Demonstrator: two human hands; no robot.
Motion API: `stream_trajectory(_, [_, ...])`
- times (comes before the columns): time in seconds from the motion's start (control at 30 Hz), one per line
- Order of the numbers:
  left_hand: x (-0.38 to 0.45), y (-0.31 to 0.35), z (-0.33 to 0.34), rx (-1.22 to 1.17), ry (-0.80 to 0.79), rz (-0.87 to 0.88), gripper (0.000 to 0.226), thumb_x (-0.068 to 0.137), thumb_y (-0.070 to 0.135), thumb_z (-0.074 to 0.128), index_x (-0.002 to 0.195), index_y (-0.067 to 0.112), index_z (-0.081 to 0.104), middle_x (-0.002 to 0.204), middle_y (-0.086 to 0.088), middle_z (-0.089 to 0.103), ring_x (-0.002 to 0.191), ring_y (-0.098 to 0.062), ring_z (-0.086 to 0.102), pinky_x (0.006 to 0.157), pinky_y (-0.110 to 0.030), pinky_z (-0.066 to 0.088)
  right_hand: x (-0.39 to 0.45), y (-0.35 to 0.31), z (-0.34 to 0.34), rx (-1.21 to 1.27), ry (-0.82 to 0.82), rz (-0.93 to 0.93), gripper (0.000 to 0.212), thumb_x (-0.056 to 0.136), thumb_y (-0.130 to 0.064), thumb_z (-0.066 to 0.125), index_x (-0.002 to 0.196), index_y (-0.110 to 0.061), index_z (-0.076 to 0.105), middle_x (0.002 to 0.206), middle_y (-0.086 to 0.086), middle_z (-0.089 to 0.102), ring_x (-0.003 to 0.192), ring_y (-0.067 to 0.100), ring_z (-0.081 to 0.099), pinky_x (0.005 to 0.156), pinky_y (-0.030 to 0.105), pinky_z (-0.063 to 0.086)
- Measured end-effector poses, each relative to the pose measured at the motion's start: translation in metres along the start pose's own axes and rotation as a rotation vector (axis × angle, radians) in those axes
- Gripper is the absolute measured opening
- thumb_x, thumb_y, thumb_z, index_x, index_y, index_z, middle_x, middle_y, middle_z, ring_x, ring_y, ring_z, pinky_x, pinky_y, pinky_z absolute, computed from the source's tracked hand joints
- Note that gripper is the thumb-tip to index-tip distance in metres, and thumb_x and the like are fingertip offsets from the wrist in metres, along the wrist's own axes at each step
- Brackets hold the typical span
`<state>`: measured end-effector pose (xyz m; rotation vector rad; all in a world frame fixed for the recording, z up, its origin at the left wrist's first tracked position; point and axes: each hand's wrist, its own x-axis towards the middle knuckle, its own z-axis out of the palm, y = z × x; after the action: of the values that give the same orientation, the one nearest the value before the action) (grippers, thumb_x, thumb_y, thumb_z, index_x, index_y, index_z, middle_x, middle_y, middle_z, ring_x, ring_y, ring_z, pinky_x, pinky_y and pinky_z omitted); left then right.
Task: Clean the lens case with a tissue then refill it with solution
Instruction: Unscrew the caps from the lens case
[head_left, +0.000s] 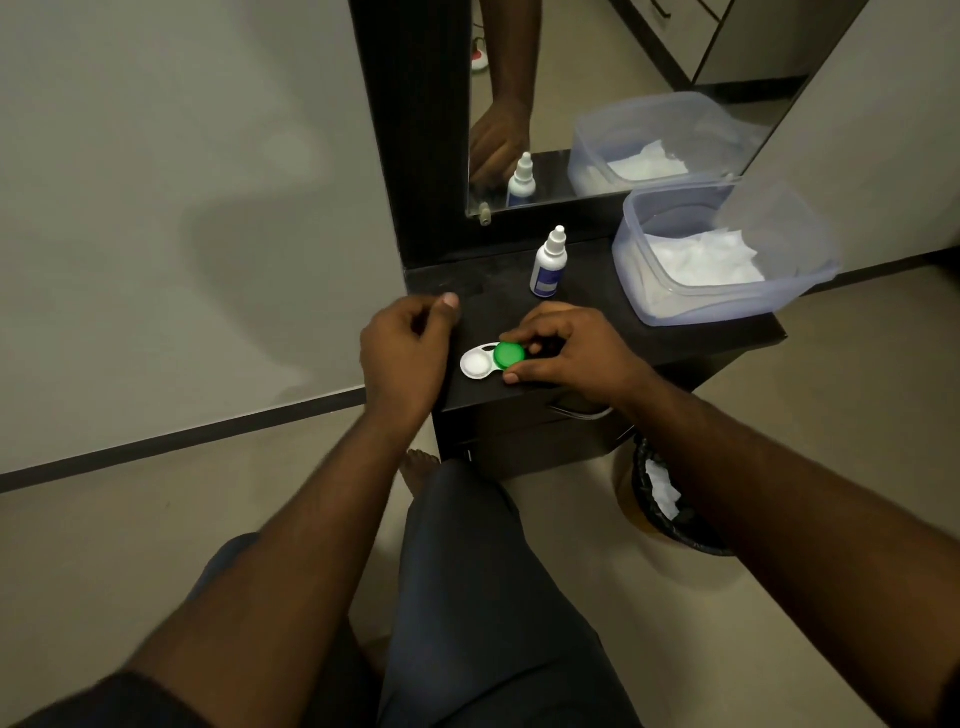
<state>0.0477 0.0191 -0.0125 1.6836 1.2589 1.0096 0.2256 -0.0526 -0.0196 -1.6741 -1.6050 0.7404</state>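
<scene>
On top of the dark cabinet (675, 343), at about 2 o'clock from the hands, stands a clear plastic tub (810, 270) with white tissues (701, 262) inside. At 12 o'clock is the small solution bottle (548, 262), upright. Near the front edge lies the lens case (475, 364); the right hand (571, 348) pinches its green cap (509, 355). At 9 o'clock the left hand (405, 358) has its fingers curled, holding nothing
</scene>
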Motion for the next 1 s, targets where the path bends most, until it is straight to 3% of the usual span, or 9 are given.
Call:
stream_trajectory(0.1, [0.016, 0.000, -0.001, 0.084, -0.055, -0.076, 0.024, 0.087, 0.039, 0.061, 0.075, 0.022, 0.074, 0.071, 0.005, 0.068, 0.071, -0.015, 0.065, 0.072, -0.040, 0.055, 0.001, 0.001, 0.000, -0.003, 0.004, -0.017, 0.042, 0.062, -0.022, 0.086, 0.102, -0.015, 0.072, 0.087, -0.009, 0.060, 0.071, 0.005, 0.054, 0.071, 0.018, 0.047])
stream_trajectory(0.23, [0.024, 0.001, 0.000, 0.199, -0.203, -0.115, 0.017, 0.084, 0.034, 0.066, 0.075, 0.023, 0.075, 0.075, 0.008, 0.068, 0.080, -0.014, 0.065, 0.081, -0.041, 0.054, 0.000, 0.002, -0.001, 0.015, 0.001, -0.016, 0.042, 0.062, -0.021, 0.086, 0.102, -0.016, 0.072, 0.089, -0.005, 0.061, 0.072, 0.004, 0.054, 0.071, 0.017, 0.047])
stream_trajectory(0.37, [0.024, 0.008, -0.002, 0.171, -0.236, -0.095, 0.019, 0.089, 0.029, 0.064, 0.088, 0.014, 0.076, 0.086, 0.000, 0.071, 0.072, -0.004, 0.060, 0.074, -0.029, 0.052, 0.000, 0.002, -0.001, 0.025, 0.001, -0.009, 0.043, 0.062, -0.021, 0.086, 0.102, -0.015, 0.072, 0.090, -0.005, 0.060, 0.073, 0.004, 0.054, 0.071, 0.016, 0.047])
stream_trajectory(0.47, [0.013, 0.010, -0.009, 0.152, -0.169, -0.032, 0.027, 0.091, 0.030, 0.061, 0.109, 0.012, 0.071, 0.102, -0.001, 0.067, 0.084, -0.007, 0.058, 0.078, -0.023, 0.046, 0.000, 0.001, -0.001, 0.032, 0.005, -0.007, 0.043, 0.062, -0.021, 0.086, 0.102, -0.015, 0.072, 0.089, -0.006, 0.060, 0.073, 0.003, 0.054, 0.070, 0.016, 0.046])
stream_trajectory(0.57, [-0.012, -0.001, -0.017, 0.165, -0.092, 0.143, 0.025, 0.086, 0.031, 0.069, 0.105, 0.015, 0.069, 0.094, -0.001, 0.061, 0.086, -0.010, 0.054, 0.073, -0.022, 0.043, -0.002, 0.000, -0.001, 0.019, 0.003, -0.003, 0.042, 0.062, -0.023, 0.086, 0.101, -0.017, 0.072, 0.089, -0.007, 0.060, 0.074, 0.004, 0.055, 0.070, 0.017, 0.047])
stream_trajectory(0.63, [-0.032, -0.013, -0.018, 0.230, -0.173, 0.218, 0.034, 0.080, 0.038, 0.073, 0.106, 0.017, 0.068, 0.090, 0.001, 0.058, 0.081, -0.009, 0.051, 0.068, -0.021, 0.042, -0.003, 0.000, 0.000, 0.006, -0.002, -0.018, 0.040, 0.062, -0.023, 0.086, 0.099, -0.018, 0.072, 0.089, -0.005, 0.062, 0.076, 0.006, 0.057, 0.070, 0.020, 0.048])
stream_trajectory(0.73, [-0.041, -0.029, -0.015, 0.347, -0.266, 0.228, 0.055, 0.073, 0.057, 0.069, 0.114, 0.022, 0.066, 0.095, 0.002, 0.061, 0.085, -0.012, 0.050, 0.072, -0.030, 0.046, -0.004, -0.001, 0.002, -0.001, -0.021, -0.037, 0.038, 0.061, -0.023, 0.087, 0.097, -0.018, 0.074, 0.084, -0.005, 0.063, 0.078, 0.010, 0.060, 0.070, 0.024, 0.050])
stream_trajectory(0.9, [-0.034, -0.032, -0.014, 0.303, -0.269, 0.170, 0.048, 0.068, 0.058, 0.071, 0.109, 0.034, 0.069, 0.087, 0.010, 0.057, 0.083, -0.010, 0.052, 0.075, -0.051, 0.049, -0.004, -0.002, 0.004, -0.040, -0.042, -0.039, 0.036, 0.063, -0.026, 0.085, 0.096, -0.020, 0.074, 0.078, -0.015, 0.061, 0.083, 0.009, 0.057, 0.072, 0.029, 0.049])
stream_trajectory(1.0, [-0.034, -0.034, -0.014, 0.192, -0.268, 0.118, 0.046, 0.066, 0.055, 0.075, 0.107, 0.034, 0.071, 0.084, 0.014, 0.056, 0.082, -0.005, 0.053, 0.078, -0.055, 0.047, -0.004, -0.001, 0.005, -0.040, -0.054, -0.047, 0.035, 0.064, -0.027, 0.085, 0.096, -0.019, 0.073, 0.080, -0.016, 0.061, 0.081, 0.009, 0.058, 0.070, 0.032, 0.051])
